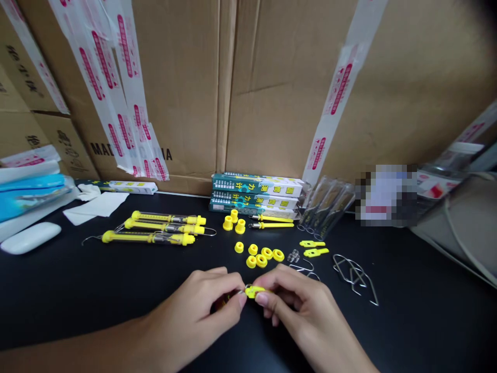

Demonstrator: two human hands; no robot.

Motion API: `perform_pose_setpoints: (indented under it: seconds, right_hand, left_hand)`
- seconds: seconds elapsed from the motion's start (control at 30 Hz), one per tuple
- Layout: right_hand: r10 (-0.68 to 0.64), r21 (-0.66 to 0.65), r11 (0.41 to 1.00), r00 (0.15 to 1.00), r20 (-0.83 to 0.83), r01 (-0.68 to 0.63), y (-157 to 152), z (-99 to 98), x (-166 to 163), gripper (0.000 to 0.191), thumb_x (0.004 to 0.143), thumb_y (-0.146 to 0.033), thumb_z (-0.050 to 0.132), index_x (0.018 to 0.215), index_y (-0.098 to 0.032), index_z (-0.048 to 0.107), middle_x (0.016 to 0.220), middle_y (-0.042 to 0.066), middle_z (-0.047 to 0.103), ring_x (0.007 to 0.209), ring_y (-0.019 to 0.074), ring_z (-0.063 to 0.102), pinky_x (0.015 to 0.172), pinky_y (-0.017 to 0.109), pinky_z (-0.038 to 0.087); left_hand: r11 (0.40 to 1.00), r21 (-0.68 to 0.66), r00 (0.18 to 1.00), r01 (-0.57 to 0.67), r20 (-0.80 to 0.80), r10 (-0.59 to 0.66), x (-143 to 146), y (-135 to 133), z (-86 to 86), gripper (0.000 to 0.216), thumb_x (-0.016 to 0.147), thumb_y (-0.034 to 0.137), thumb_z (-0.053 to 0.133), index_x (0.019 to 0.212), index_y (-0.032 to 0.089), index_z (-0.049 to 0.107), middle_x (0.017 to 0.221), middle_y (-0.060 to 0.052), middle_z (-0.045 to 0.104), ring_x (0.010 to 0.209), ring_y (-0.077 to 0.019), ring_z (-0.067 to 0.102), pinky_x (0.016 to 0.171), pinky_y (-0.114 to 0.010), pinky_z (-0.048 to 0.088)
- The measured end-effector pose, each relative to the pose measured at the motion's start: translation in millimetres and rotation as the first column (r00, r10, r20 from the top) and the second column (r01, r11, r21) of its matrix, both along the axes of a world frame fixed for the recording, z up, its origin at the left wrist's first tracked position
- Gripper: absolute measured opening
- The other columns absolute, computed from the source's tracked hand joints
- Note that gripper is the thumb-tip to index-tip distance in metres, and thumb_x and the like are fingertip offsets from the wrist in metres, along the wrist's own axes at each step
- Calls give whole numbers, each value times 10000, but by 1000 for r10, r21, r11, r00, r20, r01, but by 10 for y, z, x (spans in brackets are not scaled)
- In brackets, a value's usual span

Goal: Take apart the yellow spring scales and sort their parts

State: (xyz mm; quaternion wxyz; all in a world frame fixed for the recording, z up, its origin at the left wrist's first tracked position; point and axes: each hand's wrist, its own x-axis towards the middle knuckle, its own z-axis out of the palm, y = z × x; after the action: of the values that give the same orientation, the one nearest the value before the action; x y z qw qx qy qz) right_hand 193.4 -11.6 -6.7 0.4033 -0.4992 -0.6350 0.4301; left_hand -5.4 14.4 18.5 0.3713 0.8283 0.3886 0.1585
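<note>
Left hand (202, 305) and right hand (298, 305) both pinch small yellow part (254, 291), front-centre. Stacked boxes (256, 194) at back are shut, contents hidden. Black table (77, 290) bare on the left; wire hooks (355, 274) lie right.

A small yellow plastic piece (254, 291), wire-tipped on its left, is pinched level at both ends.

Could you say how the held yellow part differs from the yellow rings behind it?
The yellow part is pinched between left hand and right hand; the yellow rings lie loose on the table. The part is partly hidden; the rings show fully. Both are bright yellow.
</note>
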Motion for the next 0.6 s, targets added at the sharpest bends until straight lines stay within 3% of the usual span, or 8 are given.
perform_pose_setpoints:
  seconds: [0.17, 0.27, 0.37, 0.47, 0.53, 0.6]
  right_hand:
    - [18, 6, 1000, 1000, 15, -18, -28, 13, -3, 163, 920, -274, 622, 807, -199, 714, 756, 1, 628, 576, 121, 623, 510, 205, 500]
    - [-2, 225, 974, 987, 161, -35, -75, 17, 12, 157, 962, -220, 574, 881, -211, 709, 745, -5, 631, 596, 120, 635, 542, 204, 510]
    - [-108, 536, 843, 956, 273, -58, -105, -16, 28, 132, 963, -149, 567, 966, -205, 686, 772, 1, 644, 641, 124, 654, 599, 210, 520]
    - [-189, 656, 751, 924, 331, -81, -92, -57, 32, 102, 942, -116, 580, 944, -182, 658, 765, 10, 630, 613, 131, 649, 574, 223, 512]
    - [-166, 618, 779, 917, 364, -104, -73, -63, 29, 98, 947, -129, 565, 923, -183, 644, 768, 14, 623, 607, 138, 642, 556, 231, 505]
    - [-89, 523, 843, 928, 362, -123, -61, -46, 24, 96, 955, -153, 546, 947, -196, 631, 797, 13, 640, 602, 133, 627, 548, 227, 498]
  left_hand:
    - [1000, 3, 1000, 11, 4, -11, 0, -3, 0, 349, 1007, 292, 392, 681, 199, 473, 683, 52, 476, 661, -119, 498, 637, -254, 329]
    - [1000, -2, 1000, 2, 16, -2, -2, -8, 1, 322, 990, 291, 415, 687, 199, 471, 681, 55, 463, 640, -114, 474, 602, -249, 315]
    - [1000, -11, 1000, -13, 19, 13, -2, -18, 12, 330, 984, 322, 441, 679, 198, 466, 682, 55, 471, 637, -113, 474, 591, -247, 309]
    - [999, -34, 1000, -18, 17, 19, -3, -26, 21, 385, 1005, 345, 407, 653, 197, 455, 664, 50, 492, 629, -114, 494, 604, -246, 326]
    - [999, -36, 1000, -24, 11, 25, -7, -32, 17, 390, 1007, 345, 404, 649, 198, 454, 661, 47, 493, 635, -119, 501, 609, -248, 331]
    - [999, -30, 999, -32, 15, 32, -11, -41, 1, 377, 1004, 344, 408, 659, 201, 458, 680, 42, 499, 658, -128, 510, 620, -250, 337]
